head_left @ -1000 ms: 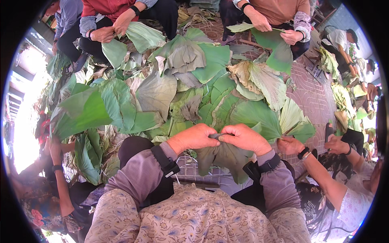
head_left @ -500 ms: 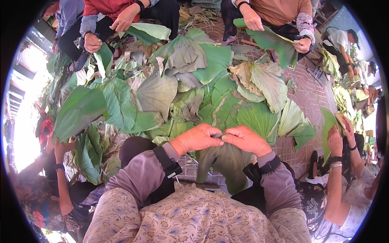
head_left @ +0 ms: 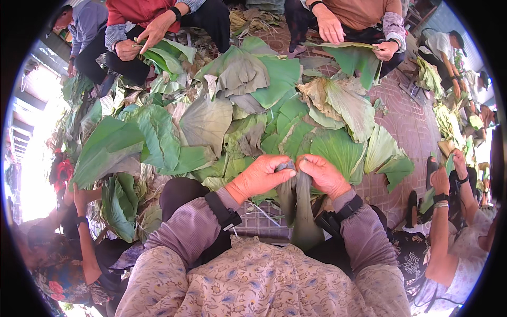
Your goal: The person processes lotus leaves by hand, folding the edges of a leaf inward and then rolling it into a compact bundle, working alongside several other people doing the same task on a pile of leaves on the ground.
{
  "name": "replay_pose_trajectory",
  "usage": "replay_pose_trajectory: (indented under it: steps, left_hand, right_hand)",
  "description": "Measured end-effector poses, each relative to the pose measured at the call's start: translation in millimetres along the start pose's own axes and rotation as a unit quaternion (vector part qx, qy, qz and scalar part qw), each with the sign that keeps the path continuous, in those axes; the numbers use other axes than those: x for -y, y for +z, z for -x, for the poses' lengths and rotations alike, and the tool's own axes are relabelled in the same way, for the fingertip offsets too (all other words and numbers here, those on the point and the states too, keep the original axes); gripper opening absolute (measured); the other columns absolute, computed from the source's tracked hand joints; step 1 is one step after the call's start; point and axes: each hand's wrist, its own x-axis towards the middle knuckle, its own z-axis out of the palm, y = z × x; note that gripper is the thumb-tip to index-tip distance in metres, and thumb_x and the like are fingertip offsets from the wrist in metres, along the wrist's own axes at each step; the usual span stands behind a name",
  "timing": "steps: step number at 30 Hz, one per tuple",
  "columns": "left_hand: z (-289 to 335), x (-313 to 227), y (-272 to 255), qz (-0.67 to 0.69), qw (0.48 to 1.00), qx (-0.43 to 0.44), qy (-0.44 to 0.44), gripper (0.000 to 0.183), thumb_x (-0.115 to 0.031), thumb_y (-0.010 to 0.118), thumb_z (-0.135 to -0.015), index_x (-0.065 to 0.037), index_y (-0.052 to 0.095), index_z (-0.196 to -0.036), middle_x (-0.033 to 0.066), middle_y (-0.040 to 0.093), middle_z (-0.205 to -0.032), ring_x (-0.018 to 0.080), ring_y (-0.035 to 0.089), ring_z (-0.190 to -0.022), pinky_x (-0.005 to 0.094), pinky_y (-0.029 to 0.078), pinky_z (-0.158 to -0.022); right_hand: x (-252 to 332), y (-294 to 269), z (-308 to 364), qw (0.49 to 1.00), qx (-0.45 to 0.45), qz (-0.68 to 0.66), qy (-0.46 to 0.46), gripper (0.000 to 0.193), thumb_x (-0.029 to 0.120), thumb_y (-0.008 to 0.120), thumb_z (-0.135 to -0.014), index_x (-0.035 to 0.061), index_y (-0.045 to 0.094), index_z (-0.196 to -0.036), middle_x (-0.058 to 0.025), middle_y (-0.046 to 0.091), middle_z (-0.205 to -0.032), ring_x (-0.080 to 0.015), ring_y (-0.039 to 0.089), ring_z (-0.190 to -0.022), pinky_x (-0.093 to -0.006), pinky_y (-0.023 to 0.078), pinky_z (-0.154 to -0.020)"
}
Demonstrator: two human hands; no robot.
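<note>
Between my two hands hangs a dull grey-green lotus leaf (head_left: 305, 214), bunched into narrow folds that drop toward my lap. My left hand (head_left: 262, 178) pinches its upper edge between thumb and curled fingers. Close beside it, my right hand (head_left: 323, 175) grips the same leaf, thumb pressed on top. Only a small gap parts the two thumbs. Just beyond my hands lies a broad heap of large lotus leaves, among them a bright green leaf (head_left: 338, 150), a grey-brown wilted leaf (head_left: 207, 124) and a tan dry leaf (head_left: 346, 103).
Across the heap two people sit, one handling a folded green leaf (head_left: 166, 57), the other a wide leaf (head_left: 355, 61). More people work at my left and right. Patterned reddish paving (head_left: 404, 113) shows right of the heap. A wire rack (head_left: 259, 224) stands before my knees.
The leaf in my hands has gone from spread out to gathered in narrow folds, and my hands have risen slightly. Across the heap, the person at left has folded a leaf together.
</note>
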Motion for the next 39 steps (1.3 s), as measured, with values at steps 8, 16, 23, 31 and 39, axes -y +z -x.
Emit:
replay_pose_trajectory:
  steps: [8, 16, 23, 31, 39]
  left_hand:
    - [-4.6, 6.4, -20.0, 0.035, 0.986, -0.104, -0.128, 0.013, -0.016, 0.057, -0.082, -0.004, 0.057, -0.084, -0.007, 0.051, -0.071, 0.0023, 0.042, -0.066, 0.0197, 0.038, -0.063]
    - [3.9, 28.8, -54.2, 0.253, 0.904, -0.326, -0.109, 0.009, -0.014, 0.061, -0.079, -0.006, 0.058, -0.08, -0.0056, 0.053, -0.074, 0.0041, 0.046, -0.068, 0.0206, 0.039, -0.064]
    - [26.0, -2.7, -114.9, 0.323, 0.811, -0.48, -0.083, 0.012, -0.012, 0.059, -0.079, -0.006, 0.055, -0.089, 0.0018, 0.058, -0.082, 0.0135, 0.055, -0.078, 0.0273, 0.045, -0.073]
    - [84.7, -49.1, -198.4, 0.275, 0.735, -0.619, -0.035, 0.03, -0.019, 0.057, -0.081, -0.004, 0.046, -0.104, 0.009, 0.053, -0.099, 0.023, 0.053, -0.09, 0.0387, 0.044, -0.08]
    - [29.6, -101.6, -105.4, 0.185, 0.84, -0.51, -0.001, 0.014, -0.01, 0.051, -0.083, -0.005, 0.052, -0.096, 0.0039, 0.057, -0.091, 0.0131, 0.053, -0.081, 0.0278, 0.044, -0.073]
  right_hand:
    - [19.5, -3.6, -5.2, 0.978, -0.09, 0.164, 0.087, 0.028, 0.018, 0.061, -0.078, 0.0027, 0.053, -0.101, 0.0009, 0.056, -0.092, -0.0067, 0.05, -0.08, -0.0223, 0.041, -0.073]
    - [31.6, -48.8, 13.2, 0.951, -0.301, 0.059, -0.047, 0.023, 0.015, 0.059, -0.079, 0.0025, 0.054, -0.098, -0.0013, 0.058, -0.087, -0.0104, 0.055, -0.077, -0.0247, 0.044, -0.072]
    - [57.0, -92.8, 57.8, 0.9, -0.418, -0.037, -0.118, 0.018, 0.012, 0.059, -0.079, 0.0027, 0.055, -0.094, -0.0032, 0.059, -0.085, -0.0119, 0.055, -0.074, -0.0257, 0.045, -0.068]
    - [84.3, -110.3, 114.5, 0.794, -0.536, -0.164, -0.237, 0.018, 0.011, 0.056, -0.081, 0.0044, 0.05, -0.097, -0.0065, 0.058, -0.09, -0.0174, 0.056, -0.077, -0.03, 0.046, -0.068]
    - [84.2, -93.9, 110.2, 0.9, -0.412, 0.087, -0.113, 0.019, 0.006, 0.052, -0.078, 0.0026, 0.053, -0.097, -0.0004, 0.057, -0.087, -0.0118, 0.054, -0.075, -0.0243, 0.044, -0.067]
